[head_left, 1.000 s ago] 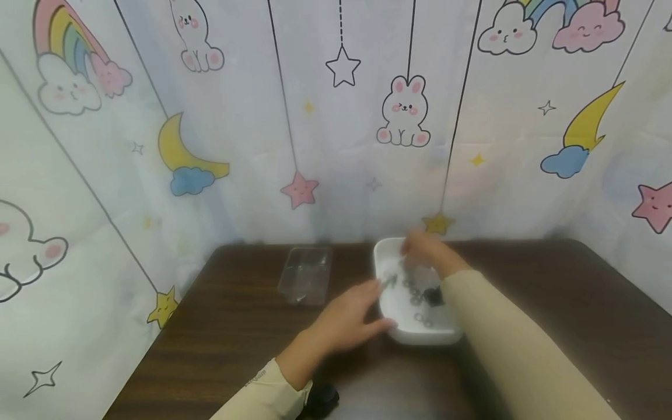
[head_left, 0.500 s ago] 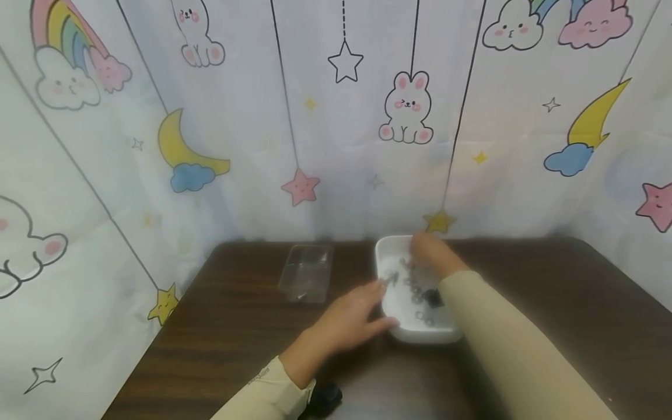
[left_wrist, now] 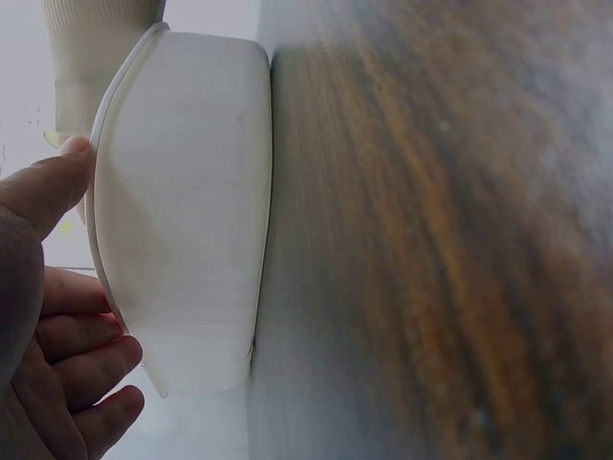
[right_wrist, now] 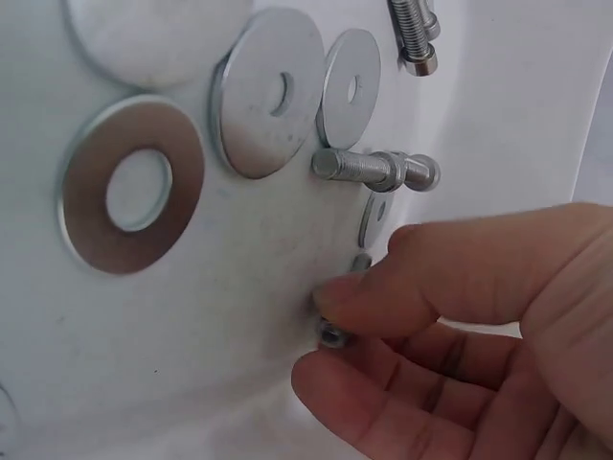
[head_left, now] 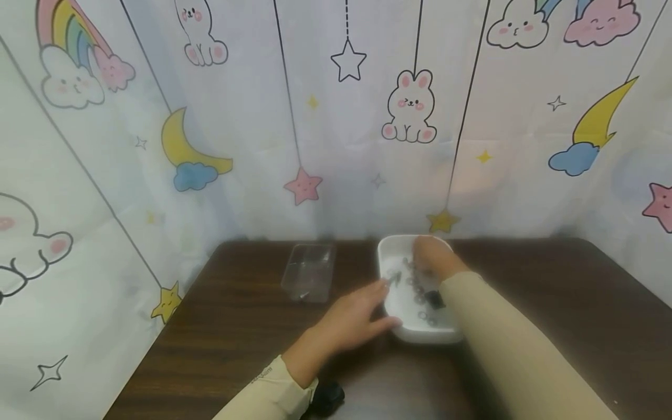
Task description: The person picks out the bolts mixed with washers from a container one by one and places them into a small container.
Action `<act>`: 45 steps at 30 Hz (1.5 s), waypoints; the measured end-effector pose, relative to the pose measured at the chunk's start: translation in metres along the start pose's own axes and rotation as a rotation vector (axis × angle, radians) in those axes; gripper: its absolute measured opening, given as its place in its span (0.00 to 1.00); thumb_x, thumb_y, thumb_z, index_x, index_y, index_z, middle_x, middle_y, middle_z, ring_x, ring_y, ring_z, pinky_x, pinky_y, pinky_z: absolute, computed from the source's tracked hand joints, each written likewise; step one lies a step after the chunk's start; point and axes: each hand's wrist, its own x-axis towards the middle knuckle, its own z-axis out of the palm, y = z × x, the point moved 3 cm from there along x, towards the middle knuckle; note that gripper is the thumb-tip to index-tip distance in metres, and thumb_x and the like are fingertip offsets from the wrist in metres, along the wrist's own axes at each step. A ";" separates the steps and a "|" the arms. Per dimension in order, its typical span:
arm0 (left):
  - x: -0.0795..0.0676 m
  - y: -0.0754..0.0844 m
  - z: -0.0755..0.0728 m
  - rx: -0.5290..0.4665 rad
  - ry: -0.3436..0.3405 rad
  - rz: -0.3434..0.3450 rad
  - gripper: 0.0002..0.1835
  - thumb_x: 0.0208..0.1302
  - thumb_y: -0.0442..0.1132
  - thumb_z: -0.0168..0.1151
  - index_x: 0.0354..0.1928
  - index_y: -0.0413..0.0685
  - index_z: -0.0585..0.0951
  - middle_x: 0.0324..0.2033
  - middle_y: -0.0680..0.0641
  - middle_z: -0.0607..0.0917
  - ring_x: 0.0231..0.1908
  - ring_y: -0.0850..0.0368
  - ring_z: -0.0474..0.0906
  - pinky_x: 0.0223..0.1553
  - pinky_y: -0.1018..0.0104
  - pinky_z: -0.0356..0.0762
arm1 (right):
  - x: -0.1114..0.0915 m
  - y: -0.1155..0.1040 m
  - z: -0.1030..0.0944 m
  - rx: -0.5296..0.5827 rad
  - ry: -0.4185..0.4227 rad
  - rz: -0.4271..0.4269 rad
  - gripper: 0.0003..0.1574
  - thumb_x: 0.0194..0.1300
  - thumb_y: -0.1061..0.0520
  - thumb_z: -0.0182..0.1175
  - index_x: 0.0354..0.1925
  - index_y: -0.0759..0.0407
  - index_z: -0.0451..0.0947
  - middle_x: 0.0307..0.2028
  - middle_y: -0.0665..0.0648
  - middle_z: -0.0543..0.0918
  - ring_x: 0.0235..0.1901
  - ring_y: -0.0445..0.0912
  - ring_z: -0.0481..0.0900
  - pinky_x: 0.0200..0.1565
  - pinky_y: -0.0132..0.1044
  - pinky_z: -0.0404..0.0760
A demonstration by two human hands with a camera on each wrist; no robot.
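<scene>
A white tray [head_left: 429, 336] holds flat metal washers [right_wrist: 271, 93] and bolts. My right hand [head_left: 434, 256] reaches into its far right part. In the right wrist view, its thumb and index finger pinch a small bolt [right_wrist: 332, 333], mostly covered by the thumb. Close by lies a bolt with a nut on it [right_wrist: 378, 171]. More bolts [right_wrist: 415, 38] rest near the tray wall. My left hand [head_left: 346, 322] rests at the tray's left side. Its thumb [left_wrist: 53, 187] touches the rim, and the other fingers lie loosely along it.
A clear plastic box [head_left: 310, 271] stands left of the tray, with a small shiny piece inside. A dark object [head_left: 328, 399] shows beneath the left sleeve. The brown wooden table [head_left: 220, 350] ends at a printed curtain [head_left: 346, 128] behind.
The right hand has shifted slightly to the right inside the tray, over its far end. The left hand has kept its place at the rim.
</scene>
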 end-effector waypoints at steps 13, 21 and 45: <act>-0.002 0.002 -0.002 -0.010 0.005 -0.001 0.41 0.67 0.64 0.54 0.74 0.48 0.62 0.74 0.47 0.62 0.71 0.52 0.62 0.72 0.57 0.62 | 0.003 0.005 0.000 0.107 -0.001 0.038 0.03 0.49 0.64 0.62 0.22 0.58 0.79 0.23 0.54 0.81 0.25 0.49 0.77 0.29 0.39 0.79; -0.001 0.001 -0.001 -0.001 0.014 0.007 0.41 0.67 0.65 0.54 0.74 0.48 0.62 0.74 0.47 0.62 0.71 0.52 0.63 0.71 0.57 0.63 | 0.007 0.005 0.001 0.353 -0.063 0.089 0.08 0.55 0.60 0.64 0.36 0.59 0.83 0.27 0.56 0.84 0.26 0.48 0.81 0.28 0.38 0.83; 0.000 0.001 -0.001 -0.013 -0.015 -0.024 0.42 0.67 0.66 0.53 0.75 0.53 0.60 0.74 0.50 0.61 0.71 0.50 0.63 0.70 0.56 0.65 | -0.001 -0.008 0.002 0.119 -0.089 0.031 0.03 0.44 0.58 0.69 0.22 0.52 0.83 0.22 0.50 0.84 0.24 0.48 0.80 0.28 0.38 0.81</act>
